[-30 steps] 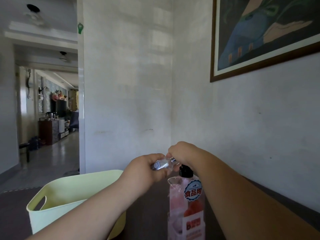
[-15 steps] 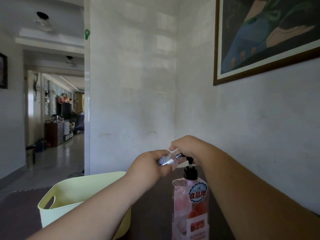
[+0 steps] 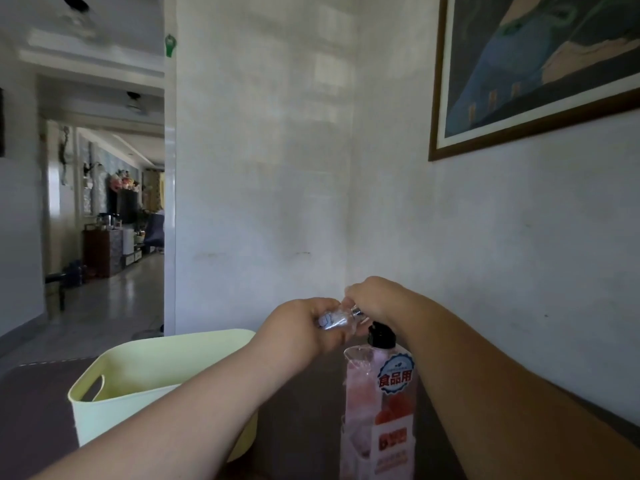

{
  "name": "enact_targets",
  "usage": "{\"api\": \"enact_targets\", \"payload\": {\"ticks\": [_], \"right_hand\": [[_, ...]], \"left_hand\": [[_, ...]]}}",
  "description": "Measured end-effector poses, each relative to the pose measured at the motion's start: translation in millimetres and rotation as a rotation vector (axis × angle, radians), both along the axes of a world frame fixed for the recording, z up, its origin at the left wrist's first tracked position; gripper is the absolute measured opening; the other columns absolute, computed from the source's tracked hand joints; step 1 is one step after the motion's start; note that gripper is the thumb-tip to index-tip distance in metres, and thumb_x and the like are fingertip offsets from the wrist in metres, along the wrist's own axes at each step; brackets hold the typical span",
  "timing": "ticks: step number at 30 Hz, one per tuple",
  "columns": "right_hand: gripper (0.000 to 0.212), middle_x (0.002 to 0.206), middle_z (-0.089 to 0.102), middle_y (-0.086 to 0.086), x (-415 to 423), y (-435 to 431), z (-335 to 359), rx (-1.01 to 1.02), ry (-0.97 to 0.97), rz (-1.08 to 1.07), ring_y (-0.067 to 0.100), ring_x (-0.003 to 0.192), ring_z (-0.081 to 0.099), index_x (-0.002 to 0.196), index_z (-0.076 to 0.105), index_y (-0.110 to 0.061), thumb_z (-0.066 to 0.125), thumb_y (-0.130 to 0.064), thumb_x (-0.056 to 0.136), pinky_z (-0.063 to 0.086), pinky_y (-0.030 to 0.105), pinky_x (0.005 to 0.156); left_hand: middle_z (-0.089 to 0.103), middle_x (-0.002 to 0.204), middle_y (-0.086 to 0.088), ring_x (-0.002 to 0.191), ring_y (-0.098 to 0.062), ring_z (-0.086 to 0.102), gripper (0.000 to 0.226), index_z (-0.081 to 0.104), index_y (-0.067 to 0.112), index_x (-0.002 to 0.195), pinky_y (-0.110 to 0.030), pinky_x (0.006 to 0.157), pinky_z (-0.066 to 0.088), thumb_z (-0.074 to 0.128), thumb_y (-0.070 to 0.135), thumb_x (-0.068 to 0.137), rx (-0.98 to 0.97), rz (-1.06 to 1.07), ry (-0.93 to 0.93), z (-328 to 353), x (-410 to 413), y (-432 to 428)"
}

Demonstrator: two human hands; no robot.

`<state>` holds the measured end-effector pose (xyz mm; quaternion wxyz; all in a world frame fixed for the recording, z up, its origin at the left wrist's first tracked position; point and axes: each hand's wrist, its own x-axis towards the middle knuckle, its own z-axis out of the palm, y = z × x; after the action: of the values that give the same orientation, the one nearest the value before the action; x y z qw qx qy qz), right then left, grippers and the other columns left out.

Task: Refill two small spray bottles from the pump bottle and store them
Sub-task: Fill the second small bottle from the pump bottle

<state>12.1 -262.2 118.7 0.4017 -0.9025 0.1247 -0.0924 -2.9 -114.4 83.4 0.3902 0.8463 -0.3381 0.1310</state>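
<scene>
Both hands meet over the table, and the small clear plastic spray bottle [image 3: 335, 319] lies tilted almost sideways between them. The left hand [image 3: 298, 329] is wrapped around its body, fingers curled tight so the bottle cannot turn. The right hand [image 3: 375, 301] closes over the bottle's neck end, where a bit of silvery collar shows at its fingertips; it looks like a twisting grip on the spray top, though whether the top is coming off or going on I cannot tell.

Directly beneath that grip stands the tall pink pump bottle with the black pump head [image 3: 381, 403], upright, its pump just under the right wrist, probably kept close so the little bottle can go straight to the nozzle. Left of the gripping hands and lower sits the pale yellow plastic basket with a cut-out handle [image 3: 104, 396], its mouth open, likely waiting as the storage spot. No second spray bottle is visible from where I stand.
</scene>
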Motion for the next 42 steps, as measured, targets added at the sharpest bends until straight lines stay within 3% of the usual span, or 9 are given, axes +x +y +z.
{"api": "enact_targets", "payload": {"ticks": [7,10,17,22,28,32,35,40,42], "right_hand": [[0.034,0.117,0.066,0.024,1,-2,0,0.021,-0.014,-0.003,0.026,0.080,0.061,0.119,0.060,0.004,0.044,-0.014,0.095,0.057,0.039,0.088],[0.033,0.118,0.066,0.024,-3,-2,3,0.091,0.006,-0.005,0.027,0.079,0.061,0.120,0.059,0.003,0.046,-0.015,0.096,0.056,0.038,0.084],[0.037,0.088,0.066,0.011,-15,3,23,0.067,0.047,0.000,0.026,0.070,0.061,0.100,0.060,-0.008,0.037,-0.037,0.100,0.037,0.022,0.055],[0.041,0.091,0.072,0.014,-11,0,14,0.047,0.027,0.010,0.025,0.068,0.061,0.104,0.063,-0.006,0.036,-0.036,0.098,0.042,0.025,0.062],[0.037,0.102,0.058,0.017,-1,-1,-2,-0.004,-0.012,0.028,0.027,0.088,0.056,0.123,0.056,0.004,0.039,-0.019,0.099,0.052,0.044,0.096],[0.037,0.124,0.061,0.025,-2,-1,-1,-0.049,-0.016,0.034,0.027,0.090,0.057,0.125,0.056,0.005,0.040,-0.016,0.099,0.053,0.043,0.094],[0.036,0.124,0.061,0.025,-4,1,1,-0.006,-0.028,0.027,0.024,0.079,0.058,0.124,0.056,0.006,0.041,-0.015,0.099,0.056,0.032,0.070],[0.038,0.091,0.066,0.009,-14,4,15,0.117,-0.032,0.007,0.028,0.080,0.068,0.111,0.063,-0.004,0.040,-0.031,0.099,0.053,0.038,0.085],[0.041,0.086,0.063,0.002,-16,5,20,0.064,-0.014,0.016,0.026,0.082,0.068,0.109,0.063,-0.009,0.038,-0.040,0.100,0.050,0.032,0.072]], "left_hand": [[0.059,0.076,0.004,0.061,-0.007,0.046,0.021,0.067,0.024,0.102,-0.018,0.060,0.037,0.065,0.028,0.081,-0.009,0.016,-0.018,-1,1,1],[0.070,0.094,-0.002,0.077,-0.014,0.058,0.026,0.066,0.024,0.106,-0.023,0.073,0.046,0.066,0.029,0.081,-0.012,0.039,-0.005,1,-1,0],[0.071,0.101,-0.002,0.094,-0.020,0.064,0.031,0.065,0.026,0.109,-0.024,0.077,0.047,0.069,0.030,0.079,-0.046,0.060,-0.009,10,-1,-1],[0.071,0.096,-0.003,0.085,-0.019,0.062,0.024,0.066,0.026,0.103,-0.027,0.079,0.049,0.069,0.028,0.079,-0.063,0.043,-0.018,6,0,-1],[0.070,0.090,-0.006,0.072,-0.014,0.053,0.019,0.068,0.023,0.097,-0.024,0.069,0.043,0.069,0.029,0.080,-0.049,0.015,0.019,-5,2,-1],[0.071,0.090,-0.003,0.070,-0.010,0.053,0.019,0.068,0.025,0.099,-0.021,0.067,0.041,0.068,0.028,0.080,-0.038,0.011,0.003,-5,3,0],[0.071,0.094,-0.003,0.075,-0.011,0.056,0.023,0.068,0.024,0.103,-0.022,0.072,0.044,0.068,0.028,0.080,-0.042,0.016,0.008,-5,1,1],[0.066,0.087,0.004,0.073,-0.009,0.054,0.029,0.065,0.028,0.108,-0.018,0.067,0.041,0.070,0.030,0.079,-0.086,0.030,0.021,2,0,1],[0.065,0.086,0.006,0.075,-0.009,0.055,0.029,0.065,0.030,0.107,-0.018,0.067,0.040,0.070,0.030,0.079,-0.065,0.031,0.005,7,0,1]]}}
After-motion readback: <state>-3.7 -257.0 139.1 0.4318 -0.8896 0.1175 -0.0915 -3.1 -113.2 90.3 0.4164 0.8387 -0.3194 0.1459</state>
